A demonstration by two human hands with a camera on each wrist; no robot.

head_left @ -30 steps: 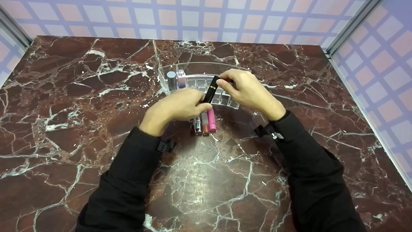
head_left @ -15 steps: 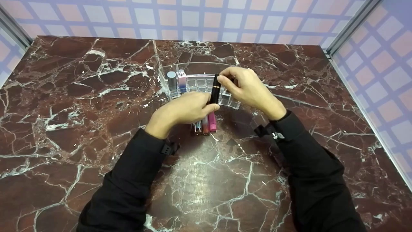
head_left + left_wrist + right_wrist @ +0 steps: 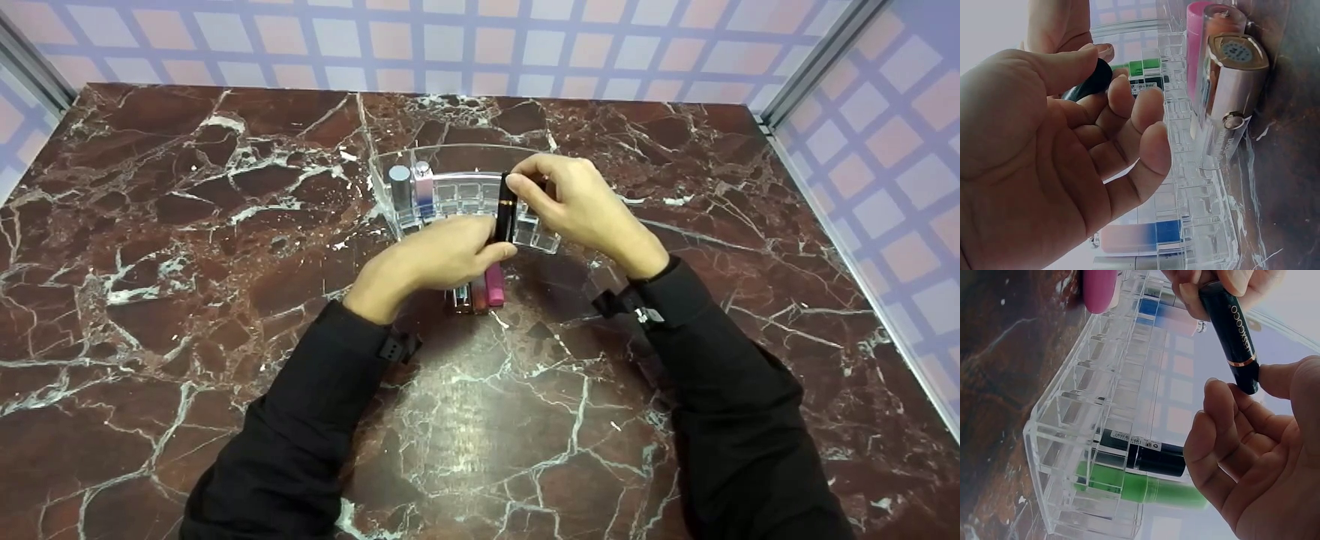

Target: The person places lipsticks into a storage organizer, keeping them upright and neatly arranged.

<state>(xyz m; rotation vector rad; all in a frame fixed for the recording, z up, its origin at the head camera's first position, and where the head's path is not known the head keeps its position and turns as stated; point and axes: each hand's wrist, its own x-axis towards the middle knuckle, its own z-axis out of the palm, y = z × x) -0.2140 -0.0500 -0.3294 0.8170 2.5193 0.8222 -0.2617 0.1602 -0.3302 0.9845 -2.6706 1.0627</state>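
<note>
A black lipstick tube (image 3: pixel 505 219) with a gold band and lettering stands nearly upright between my hands. My left hand (image 3: pixel 450 249) pinches its lower end between thumb and fingers. At the top end, the thumb and fingertips of my right hand (image 3: pixel 574 199) pinch it. Behind and below is a clear acrylic organizer (image 3: pixel 480 148) with small compartments. A grey-capped tube (image 3: pixel 400 184) and a pink-and-blue tube (image 3: pixel 424 187) stand in its left end. In the right wrist view, a black tube (image 3: pixel 1159 457) and a green tube (image 3: pixel 1145 486) fill slots at the other end.
In front of the organizer, partly under my left hand, lie a pink tube (image 3: pixel 495 289), a reddish-brown clear tube (image 3: pixel 480 300) and a silver tube with a gold end (image 3: pixel 1235 84). The marbled table (image 3: pixel 225 300) meets checked panels (image 3: pixel 450 45) at the back and right.
My left hand has moved slightly right, and the black lipstick tube has swung from a slant to nearly upright. My right hand has stayed almost in place at its top.
</note>
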